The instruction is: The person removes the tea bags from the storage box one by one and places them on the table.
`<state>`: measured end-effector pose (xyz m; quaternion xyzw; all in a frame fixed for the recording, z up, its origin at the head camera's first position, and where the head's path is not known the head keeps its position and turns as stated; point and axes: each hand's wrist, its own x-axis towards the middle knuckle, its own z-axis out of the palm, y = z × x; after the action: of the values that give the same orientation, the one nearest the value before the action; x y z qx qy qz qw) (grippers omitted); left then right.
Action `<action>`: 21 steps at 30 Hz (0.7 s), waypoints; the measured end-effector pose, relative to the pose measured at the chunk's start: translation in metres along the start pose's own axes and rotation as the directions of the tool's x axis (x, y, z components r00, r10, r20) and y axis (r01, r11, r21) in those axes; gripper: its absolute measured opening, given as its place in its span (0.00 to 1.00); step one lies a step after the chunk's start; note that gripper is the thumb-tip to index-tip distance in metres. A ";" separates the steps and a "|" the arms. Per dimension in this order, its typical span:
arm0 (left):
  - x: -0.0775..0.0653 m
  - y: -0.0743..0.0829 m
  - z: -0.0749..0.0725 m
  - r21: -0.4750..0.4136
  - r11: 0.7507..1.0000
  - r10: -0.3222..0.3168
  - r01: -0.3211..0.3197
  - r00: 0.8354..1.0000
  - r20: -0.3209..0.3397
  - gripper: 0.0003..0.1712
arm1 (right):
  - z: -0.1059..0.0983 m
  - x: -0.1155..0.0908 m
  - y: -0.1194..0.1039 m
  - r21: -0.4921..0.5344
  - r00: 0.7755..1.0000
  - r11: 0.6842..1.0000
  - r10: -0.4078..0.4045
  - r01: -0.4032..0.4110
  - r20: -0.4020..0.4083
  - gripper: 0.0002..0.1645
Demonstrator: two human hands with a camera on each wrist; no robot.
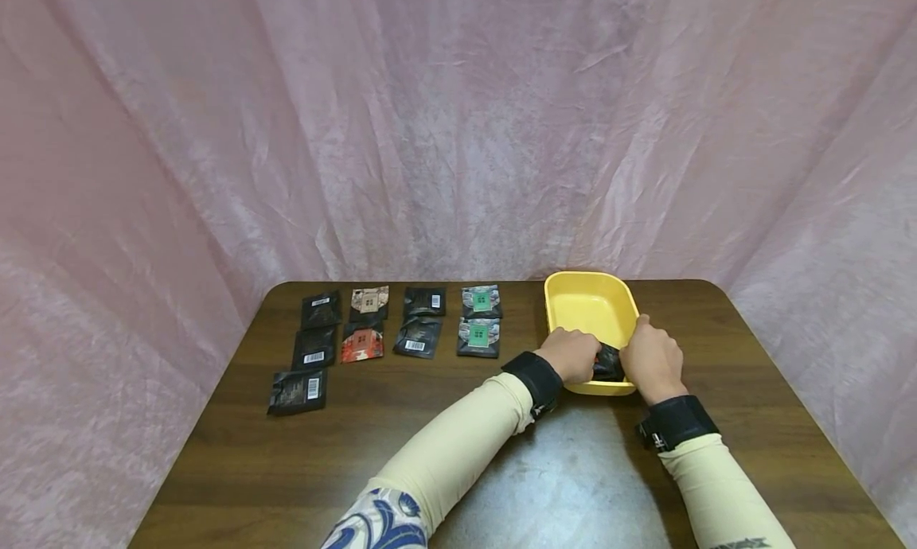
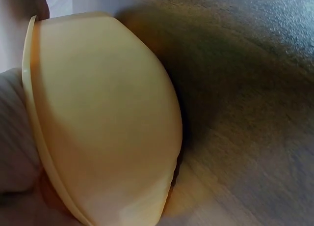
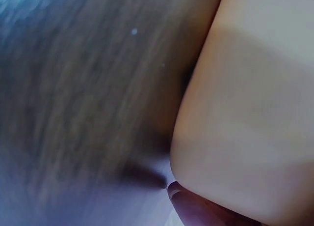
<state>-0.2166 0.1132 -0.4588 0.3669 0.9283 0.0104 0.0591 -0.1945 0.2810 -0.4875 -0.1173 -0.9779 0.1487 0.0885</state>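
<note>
A yellow plastic bin [image 1: 591, 301] stands on the wooden table, with at least one black packet [image 1: 609, 366] in its near end. My left hand [image 1: 571, 353] reaches over the bin's near left rim, right beside the packet. Its fingertips are hidden inside, and I cannot tell whether they pinch anything. On the opposite side, my right hand [image 1: 653, 361] grips the bin's right rim, fingers curled over it. The left wrist view shows the bin's outer wall [image 2: 108, 113] with the hand crossing its rim. In the right wrist view a fingertip [image 3: 184, 199] touches the outer wall.
Left of the bin lie packets in columns: several black ones with barcodes [image 1: 315, 346], a beige-fronted one [image 1: 369, 302], a red-fronted one [image 1: 362, 342] and two green-labelled ones [image 1: 479, 336]. A pink curtain [image 1: 458, 135] hangs behind the table [image 1: 401, 438].
</note>
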 end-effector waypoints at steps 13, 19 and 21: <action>0.009 -0.002 0.012 0.042 0.999 0.006 -0.005 1.000 -0.027 0.05 | -0.002 0.002 0.000 0.004 1.000 1.000 0.012 -0.012 0.010 0.31; 0.007 -0.001 0.014 0.052 0.999 0.013 -0.012 0.999 -0.031 0.06 | -0.002 0.001 0.000 0.008 1.000 1.000 0.021 -0.022 0.014 0.28; 0.007 -0.002 0.015 0.049 0.999 0.014 -0.011 0.999 -0.047 0.07 | -0.002 0.001 0.000 0.011 1.000 1.000 0.024 -0.024 0.017 0.27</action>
<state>-0.2211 0.1165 -0.4746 0.3737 0.9271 -0.0033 0.0280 -0.1950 0.2822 -0.4853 -0.1273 -0.9763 0.1560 0.0793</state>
